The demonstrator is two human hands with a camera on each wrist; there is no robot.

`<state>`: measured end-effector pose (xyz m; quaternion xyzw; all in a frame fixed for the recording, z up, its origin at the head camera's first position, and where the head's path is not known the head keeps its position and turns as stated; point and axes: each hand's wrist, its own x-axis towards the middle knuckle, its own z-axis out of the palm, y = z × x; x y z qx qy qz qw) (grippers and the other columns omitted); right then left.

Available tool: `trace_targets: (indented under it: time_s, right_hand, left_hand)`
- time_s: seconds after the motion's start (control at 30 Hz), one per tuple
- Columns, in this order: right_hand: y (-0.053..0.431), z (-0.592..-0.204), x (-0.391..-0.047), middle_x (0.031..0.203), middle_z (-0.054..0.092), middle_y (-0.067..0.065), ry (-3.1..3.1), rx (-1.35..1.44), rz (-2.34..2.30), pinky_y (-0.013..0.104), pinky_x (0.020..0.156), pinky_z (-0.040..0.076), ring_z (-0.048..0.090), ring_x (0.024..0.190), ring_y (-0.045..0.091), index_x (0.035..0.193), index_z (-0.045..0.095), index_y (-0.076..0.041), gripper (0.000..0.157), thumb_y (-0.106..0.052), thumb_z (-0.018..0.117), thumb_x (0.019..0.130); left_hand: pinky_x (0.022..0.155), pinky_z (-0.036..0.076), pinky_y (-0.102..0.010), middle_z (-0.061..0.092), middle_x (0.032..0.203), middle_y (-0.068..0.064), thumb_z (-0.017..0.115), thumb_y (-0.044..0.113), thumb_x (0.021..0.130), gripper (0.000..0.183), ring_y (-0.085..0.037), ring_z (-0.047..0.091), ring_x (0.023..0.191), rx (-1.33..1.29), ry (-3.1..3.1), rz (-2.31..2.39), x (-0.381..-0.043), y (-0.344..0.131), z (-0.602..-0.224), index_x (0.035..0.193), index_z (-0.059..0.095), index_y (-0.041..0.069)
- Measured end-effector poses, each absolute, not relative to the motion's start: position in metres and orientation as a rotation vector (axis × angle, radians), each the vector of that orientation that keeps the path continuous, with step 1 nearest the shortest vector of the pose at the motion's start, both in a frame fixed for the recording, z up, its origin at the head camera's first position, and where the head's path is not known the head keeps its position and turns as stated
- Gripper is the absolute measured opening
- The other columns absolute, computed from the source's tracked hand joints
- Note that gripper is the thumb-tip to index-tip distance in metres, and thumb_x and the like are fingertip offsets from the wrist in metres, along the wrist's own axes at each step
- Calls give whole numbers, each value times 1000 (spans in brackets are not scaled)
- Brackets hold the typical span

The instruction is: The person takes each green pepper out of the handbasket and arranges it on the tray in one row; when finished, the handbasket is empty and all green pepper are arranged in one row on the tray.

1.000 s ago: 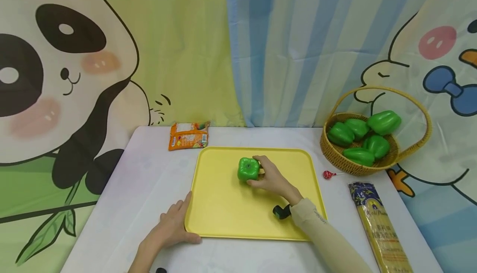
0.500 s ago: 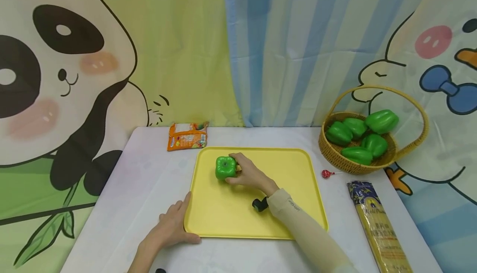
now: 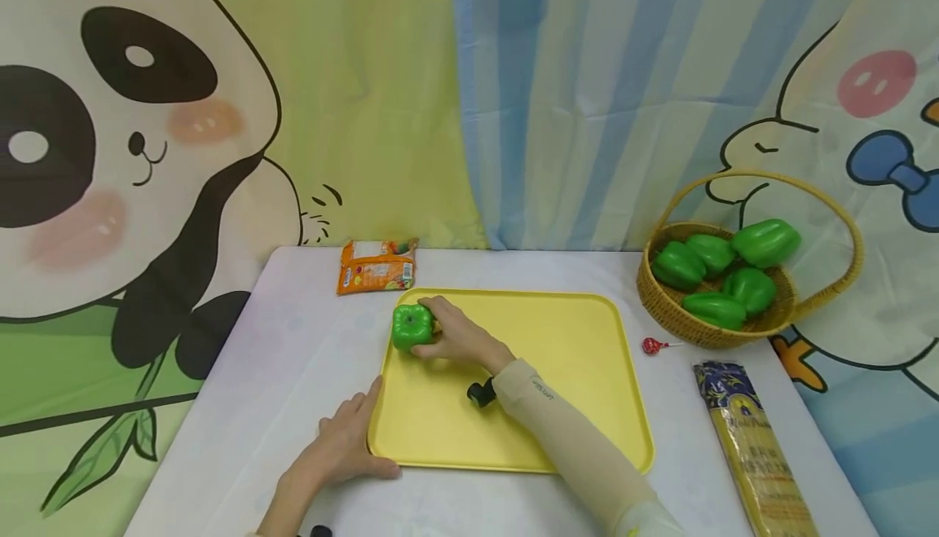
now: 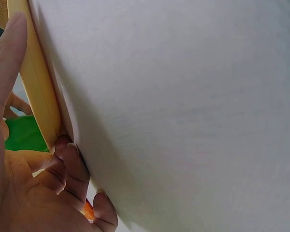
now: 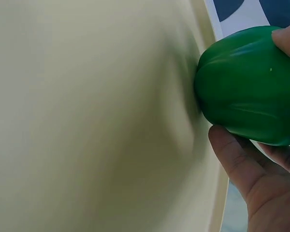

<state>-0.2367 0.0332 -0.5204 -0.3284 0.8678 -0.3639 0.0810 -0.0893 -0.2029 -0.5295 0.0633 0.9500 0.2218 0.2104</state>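
My right hand (image 3: 458, 335) grips a glossy green bell pepper (image 3: 412, 327) near the far left corner of a yellow tray (image 3: 433, 427). In the right wrist view, thumb and fingers hold the pepper (image 5: 246, 87) from opposite sides, close over the tray's rim. At the near left corner, my left hand (image 3: 341, 443) holds the tray, its thumb along the front edge and its fingers along the left side. The left wrist view shows its fingertips bent against the tray's rim (image 4: 38, 92), beside the white tabletop.
A wicker basket (image 3: 663, 309) with several green bell peppers stands at the back right. Near it lie a red lollipop (image 3: 651, 346) and a long gold-and-blue pasta pack (image 3: 759, 447). An orange snack packet (image 3: 377, 266) sits behind the tray. A patterned curtain hangs along the table's back edge.
My right hand has carried the bell pepper leftward, from the tray's middle to near its far left corner. The left hand has stayed at the near left corner.
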Motion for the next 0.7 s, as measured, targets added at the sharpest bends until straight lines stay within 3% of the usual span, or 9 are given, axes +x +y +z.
trace_targets:
  time_s: [0.37,0.7]
  right_hand:
    - [14,-517,-240,137,52,7,2568,-1021,-1108,37,107,46,54,121,18,149,37,-6,81,-41,76,88]
    - [10,-518,-239,142,49,9,2577,-1009,-1063,39,109,46,53,125,20,153,32,-5,88,-46,75,88]
  left_hand:
    - [93,37,-59,50,145,-12,89,70,50,145,-27,48,124,161,2632,636,-91,-200,-528,163,15,16]
    - [92,38,-57,50,145,-11,87,73,50,146,-27,48,126,168,2636,620,-91,-202,-533,163,14,17]
